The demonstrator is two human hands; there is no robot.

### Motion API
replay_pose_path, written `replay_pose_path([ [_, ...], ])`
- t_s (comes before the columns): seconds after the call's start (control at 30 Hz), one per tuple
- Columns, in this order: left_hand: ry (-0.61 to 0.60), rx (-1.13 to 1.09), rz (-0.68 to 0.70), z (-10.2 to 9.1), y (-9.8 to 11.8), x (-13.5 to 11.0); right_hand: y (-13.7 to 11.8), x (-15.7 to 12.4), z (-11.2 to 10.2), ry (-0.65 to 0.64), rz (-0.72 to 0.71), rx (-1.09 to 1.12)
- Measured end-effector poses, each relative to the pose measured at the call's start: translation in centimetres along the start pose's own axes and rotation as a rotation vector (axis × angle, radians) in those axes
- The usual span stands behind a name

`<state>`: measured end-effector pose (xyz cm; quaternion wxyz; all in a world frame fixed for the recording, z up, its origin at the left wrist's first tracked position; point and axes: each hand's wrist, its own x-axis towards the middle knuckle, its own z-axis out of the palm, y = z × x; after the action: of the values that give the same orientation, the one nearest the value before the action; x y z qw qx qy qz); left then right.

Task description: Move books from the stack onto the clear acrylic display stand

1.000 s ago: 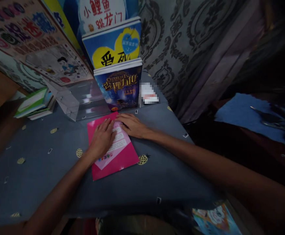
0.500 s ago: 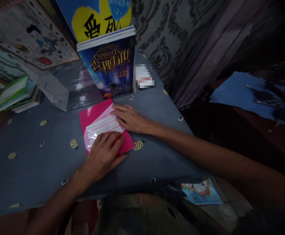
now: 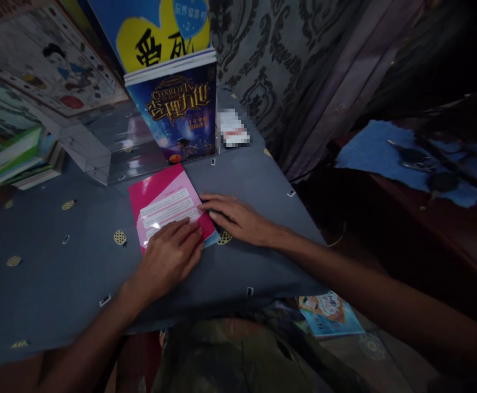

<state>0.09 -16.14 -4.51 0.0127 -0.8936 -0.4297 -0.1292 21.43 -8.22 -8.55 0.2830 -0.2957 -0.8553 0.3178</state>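
Observation:
A pink booklet (image 3: 156, 185) with white text boxes lies flat on the cloth-covered table, turned at an angle to me. My left hand (image 3: 172, 251) rests over its near edge, fingers stretched out on the cover and hiding its lower corner. Along the right edge of the booklet is my right hand (image 3: 240, 218), its fingers extended, the tips touching or almost touching that edge. A sliver of light blue (image 3: 212, 239) shows beneath the lower right corner of the pink cover.
Behind the booklet, a clear acrylic stand (image 3: 94, 161) holds upright books, a dark blue one (image 3: 183, 114) in front. Green-covered books (image 3: 21, 158) are stacked at left. A blurred white item (image 3: 234, 128) lies behind. Blue cloth (image 3: 369, 147) is at right; a blue booklet (image 3: 330, 319) lies below the table.
My right hand has slid off the cover to the booklet's right edge. Light blue now shows under the lower right corner. My left hand stays on the cover; the view has shifted slightly.

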Motion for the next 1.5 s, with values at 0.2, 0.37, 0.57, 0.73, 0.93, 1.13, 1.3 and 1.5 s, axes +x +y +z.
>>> replay_pose_path([
  [0.2, 0.127, 0.016, 0.049, 0.8, -0.1, -0.4, 0.3, -0.3, -0.2, -0.098, -0.034, -0.051],
  [0.37, 0.162, 0.036, 0.035, 1.4, 0.1, -0.8, 0.8, -0.5, 0.1, -0.147, -0.082, -0.156],
  [0.57, 0.152, -0.085, -0.038, 1.8, -0.1, -1.0, 0.3, -0.4, -0.2, -0.176, -0.075, -0.217],
  [0.73, 0.137, -0.184, -0.111, 2.5, -0.8, -1.4, 0.1, -0.3, -0.1, -0.204, -0.069, -0.259],
  [0.93, 0.006, -0.160, -0.191, 2.8, -3.5, -1.7, 0.0, -0.3, -0.2, -0.227, -0.048, -0.269],
  [1.13, -0.040, -0.059, -0.374, 2.0, -9.2, -1.2, 0.8, 1.5, -0.5, -0.296, -0.028, -0.258],
  [1.3, -0.028, -0.044, -0.414, 1.7, -11.8, -0.9, 2.1, 6.8, 0.0, -0.297, -0.062, -0.313],
  [1.5, -0.017, -0.034, -0.441, 2.2, -11.8, -0.8, 3.3, 11.5, 1.4, -0.196, -0.033, -0.460],
])
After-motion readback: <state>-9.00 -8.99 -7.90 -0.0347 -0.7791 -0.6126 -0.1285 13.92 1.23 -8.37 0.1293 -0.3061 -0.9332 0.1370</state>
